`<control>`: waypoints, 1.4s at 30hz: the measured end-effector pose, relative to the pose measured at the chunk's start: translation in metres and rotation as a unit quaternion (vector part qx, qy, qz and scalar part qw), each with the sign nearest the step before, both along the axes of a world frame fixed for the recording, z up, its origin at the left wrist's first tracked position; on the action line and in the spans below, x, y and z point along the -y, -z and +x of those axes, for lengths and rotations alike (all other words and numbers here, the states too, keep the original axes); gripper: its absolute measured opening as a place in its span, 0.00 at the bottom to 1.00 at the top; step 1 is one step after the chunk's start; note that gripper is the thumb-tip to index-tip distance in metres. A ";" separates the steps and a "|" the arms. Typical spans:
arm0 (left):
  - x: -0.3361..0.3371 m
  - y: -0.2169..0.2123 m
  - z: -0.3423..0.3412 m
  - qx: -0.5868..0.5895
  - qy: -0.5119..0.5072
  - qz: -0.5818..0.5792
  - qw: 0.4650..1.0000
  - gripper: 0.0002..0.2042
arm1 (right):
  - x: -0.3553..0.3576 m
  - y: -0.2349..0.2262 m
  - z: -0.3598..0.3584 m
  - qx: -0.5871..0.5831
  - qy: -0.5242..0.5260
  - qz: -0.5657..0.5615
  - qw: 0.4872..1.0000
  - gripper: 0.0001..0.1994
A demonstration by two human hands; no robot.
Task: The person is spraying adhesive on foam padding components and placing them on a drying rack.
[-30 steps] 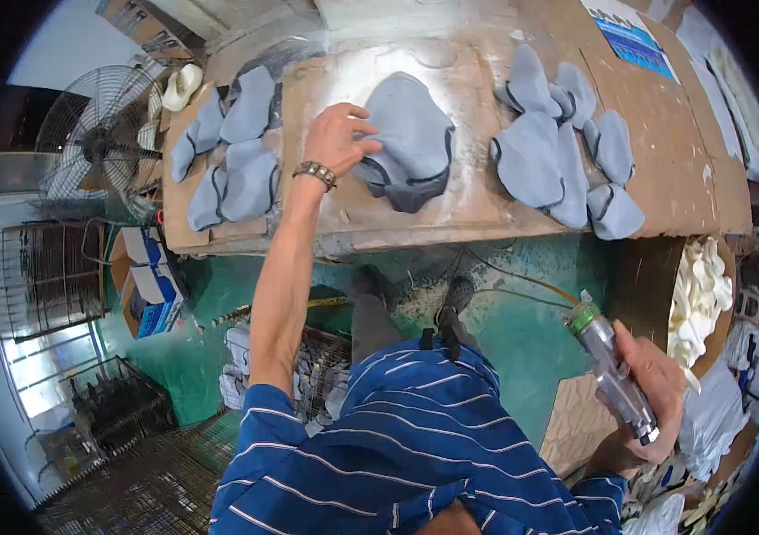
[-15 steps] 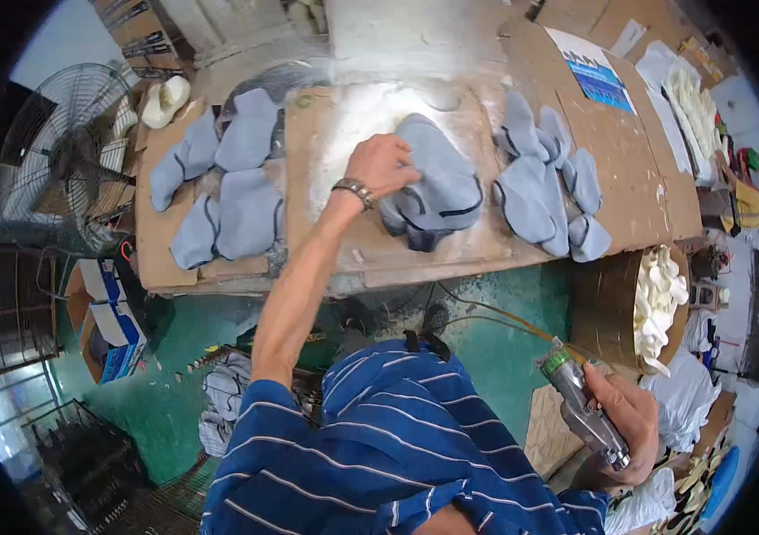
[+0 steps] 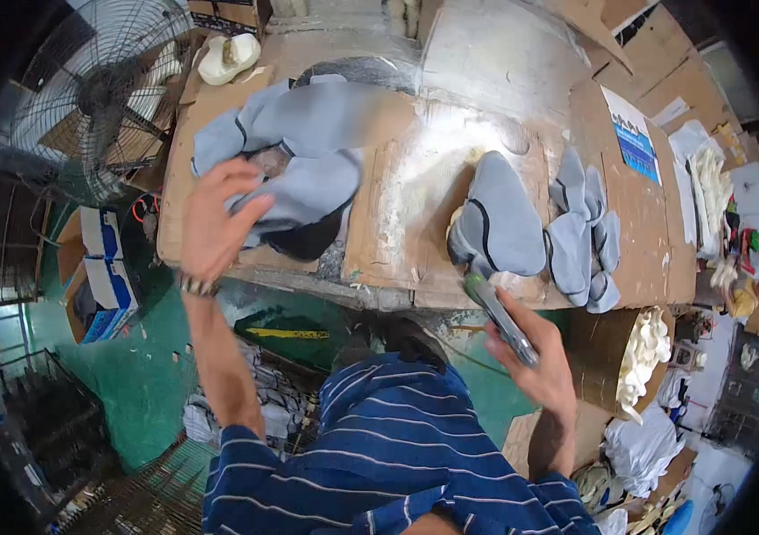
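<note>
and the work looks midway, at a guess: a left batch of grey fabric uppers (image 3: 217,143) lies overlapping on the counter (image 3: 656,276), a right batch (image 3: 569,236) huddles on the other side, and which are done and which are left can't be told from here. one larger grey upper (image 3: 511,214) sits just beside that right batch. here's the left hand (image 3: 219,214), thumb and fingers apart, with the nearest upper (image 3: 312,189) right at their tips; firm contact, unclear. the right hand (image 3: 535,348) has its fingers clamped round a silver-and-green hand tool (image 3: 508,325), green end close to the larger upper's near edge!
</note>
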State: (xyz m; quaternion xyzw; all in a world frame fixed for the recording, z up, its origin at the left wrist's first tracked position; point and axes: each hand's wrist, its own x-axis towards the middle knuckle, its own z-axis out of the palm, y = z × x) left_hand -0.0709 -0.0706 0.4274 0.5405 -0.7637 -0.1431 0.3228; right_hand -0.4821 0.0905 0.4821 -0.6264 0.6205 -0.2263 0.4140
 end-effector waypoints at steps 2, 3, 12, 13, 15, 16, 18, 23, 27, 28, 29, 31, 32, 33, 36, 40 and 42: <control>-0.036 0.001 0.033 0.023 -0.058 0.047 0.997 0.11 | 0.036 0.026 0.011 -0.003 -0.003 0.003 1.000 0.30; -0.055 0.001 0.046 0.023 -0.069 0.045 0.996 0.11 | 0.056 0.040 0.016 -0.009 -0.008 -0.017 1.000 0.32; -0.232 -0.030 0.096 0.088 -0.369 0.124 0.917 0.12 | 0.267 0.291 0.080 -0.297 -0.020 -0.162 0.941 0.38; -0.256 -0.029 0.093 0.071 -0.413 0.143 0.897 0.12 | 0.269 0.323 0.079 -0.366 -0.086 -0.222 0.900 0.35; -0.294 -0.020 0.083 0.047 -0.479 0.148 0.864 0.12 | 0.267 0.378 0.081 -0.522 -0.201 -0.189 0.807 0.37; -0.314 -0.014 0.074 0.035 -0.505 0.139 0.851 0.13 | 0.265 0.399 0.085 -0.604 -0.156 -0.212 0.752 0.36; -0.349 -0.002 0.059 0.008 -0.547 0.160 0.822 0.13 | 0.272 0.416 0.069 -0.543 -0.172 -0.340 0.748 0.33; -0.428 0.038 0.032 0.023 -0.645 0.218 0.732 0.15 | 0.265 0.405 0.061 -0.507 -0.179 -0.378 0.754 0.33; -0.479 0.079 0.022 0.003 -0.684 0.242 0.688 0.15 | 0.239 0.374 0.086 -0.477 -0.237 -0.216 0.818 0.34; -0.490 0.087 0.023 -0.004 -0.689 0.256 0.678 0.15 | 0.228 0.366 0.097 -0.486 -0.244 -0.221 0.810 0.34; -0.501 0.093 0.027 -0.019 -0.685 0.282 0.672 0.17 | 0.216 0.361 0.109 -0.435 -0.228 -0.204 0.847 0.31; -0.518 0.108 0.036 -0.048 -0.693 0.301 0.653 0.17 | 0.199 0.353 0.136 -0.357 -0.225 -0.206 0.883 0.26; -0.525 0.115 0.043 -0.059 -0.702 0.309 0.639 0.17 | 0.192 0.350 0.149 -0.336 -0.232 -0.208 0.889 0.24; -0.530 0.123 0.051 -0.055 -0.697 0.293 0.652 0.17 | 0.187 0.349 0.161 -0.338 -0.238 -0.234 0.880 0.24; -0.533 0.151 0.073 -0.059 -0.711 0.281 0.642 0.17 | 0.162 0.358 0.176 -0.232 -0.259 -0.069 0.935 0.22; -0.516 0.187 0.108 -0.048 -0.711 0.267 0.649 0.18 | 0.139 0.380 0.185 -0.209 -0.316 0.077 0.922 0.18; -0.508 0.198 0.121 -0.058 -0.714 0.249 0.651 0.14 | 0.122 0.386 0.194 -0.160 -0.263 0.194 0.931 0.10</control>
